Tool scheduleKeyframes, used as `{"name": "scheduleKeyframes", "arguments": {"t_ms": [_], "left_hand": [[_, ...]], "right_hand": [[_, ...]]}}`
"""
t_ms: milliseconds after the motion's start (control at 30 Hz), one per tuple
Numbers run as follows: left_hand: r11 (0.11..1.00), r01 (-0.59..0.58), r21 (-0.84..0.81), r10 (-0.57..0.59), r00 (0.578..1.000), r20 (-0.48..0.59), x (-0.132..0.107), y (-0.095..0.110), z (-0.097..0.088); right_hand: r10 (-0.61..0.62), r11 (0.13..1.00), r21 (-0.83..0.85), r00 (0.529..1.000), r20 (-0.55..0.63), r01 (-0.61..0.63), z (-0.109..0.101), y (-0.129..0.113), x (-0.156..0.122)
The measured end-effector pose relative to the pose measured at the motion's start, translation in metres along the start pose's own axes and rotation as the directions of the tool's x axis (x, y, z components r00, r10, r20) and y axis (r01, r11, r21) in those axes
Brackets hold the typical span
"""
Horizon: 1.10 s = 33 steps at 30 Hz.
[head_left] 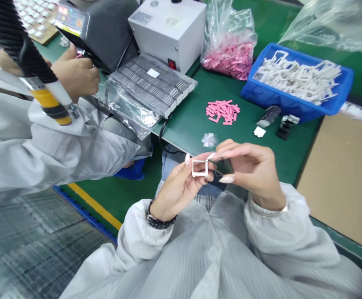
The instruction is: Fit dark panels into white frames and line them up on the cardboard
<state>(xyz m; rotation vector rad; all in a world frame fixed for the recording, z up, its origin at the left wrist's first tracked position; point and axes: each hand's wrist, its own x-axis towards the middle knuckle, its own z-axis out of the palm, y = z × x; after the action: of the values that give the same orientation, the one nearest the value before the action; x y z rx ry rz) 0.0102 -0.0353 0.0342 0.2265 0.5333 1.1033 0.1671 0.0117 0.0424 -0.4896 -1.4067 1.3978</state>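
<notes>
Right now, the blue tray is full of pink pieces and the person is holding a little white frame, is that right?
Not quite: the blue tray is full of white frames, not pink pieces, as the head view shows. The person is holding a little white frame, just as you said.

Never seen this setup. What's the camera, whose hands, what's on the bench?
This is one picture from a camera worn on a person's head, looking down at their own hands. The left hand pinches a small white square frame; the right hand holds a small dark flat piece just beside it. On the green bench mat lie loose pink pieces, a bag of pink pieces and a blue crate of white frames. At left, a co-worker's hand sits near a white box with a red switch.
</notes>
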Motion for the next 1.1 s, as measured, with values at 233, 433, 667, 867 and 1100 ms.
{"name": "scheduleKeyframes", "arguments": {"t_ms": [233, 433, 667, 867, 1100], "left_hand": [[1.0, 0.005, -0.013, -0.005, 1.0, -0.01, 0.0, 0.001, 0.004], [0.957, -0.222, 0.186, 0.231, 0.973, -0.024, 0.0, -0.005, 0.003], [0.455, -0.709, 0.538, 0.726, 0.646, 0.237, 0.0, -0.024, -0.004], [-0.083, -0.804, 0.589, 0.811, 0.288, 0.508, 0.01, -0.024, -0.008], [-0.375, -0.655, 0.657, 0.794, 0.14, 0.592, 0.01, -0.025, -0.005]], "right_hand": [[-0.035, 0.999, 0.022, 0.999, -0.04, 0.036, -0.002, 0.0, -0.001], [-0.007, 0.999, 0.043, 0.989, -0.145, 0.014, 0.001, 0.0, -0.005], [0.123, 0.972, 0.232, 0.921, -0.369, -0.037, 0.04, -0.01, -0.019], [0.218, 0.944, 0.321, 0.882, -0.417, -0.081, 0.056, -0.015, -0.031], [0.244, 0.92, 0.383, 0.879, -0.409, -0.077, 0.066, -0.019, -0.029]]}}
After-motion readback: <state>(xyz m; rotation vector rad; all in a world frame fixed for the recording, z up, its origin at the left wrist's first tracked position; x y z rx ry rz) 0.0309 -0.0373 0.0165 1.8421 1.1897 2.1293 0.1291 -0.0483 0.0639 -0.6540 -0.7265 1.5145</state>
